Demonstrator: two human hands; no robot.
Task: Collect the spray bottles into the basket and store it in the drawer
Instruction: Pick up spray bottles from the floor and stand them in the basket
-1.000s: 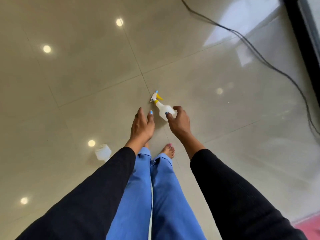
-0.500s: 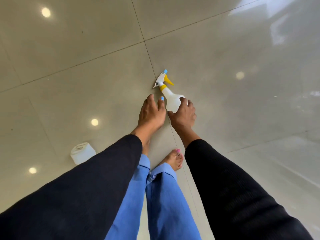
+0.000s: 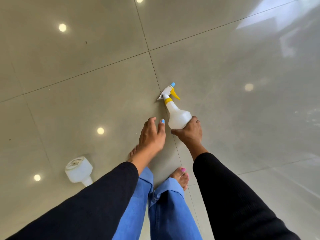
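A white spray bottle [image 3: 178,115] with a yellow trigger and blue nozzle tip lies on the grey floor tiles, head pointing away from me. My right hand [image 3: 189,132] grips its base, fingers curled round the body. Just to its left, my left hand [image 3: 151,134] hovers with relaxed fingers and holds nothing. A second white spray bottle [image 3: 78,170] lies on the floor at the lower left, its base towards me and its head hidden behind my left sleeve. No basket or drawer is in view.
My bare feet [image 3: 180,177] and blue trouser legs stand just below the hands. Glossy grey floor tiles [image 3: 242,118] with ceiling-light reflections spread all around.
My right hand has closed round the bottle's base. The view has moved closer and the second bottle at the lower left now shows more fully.
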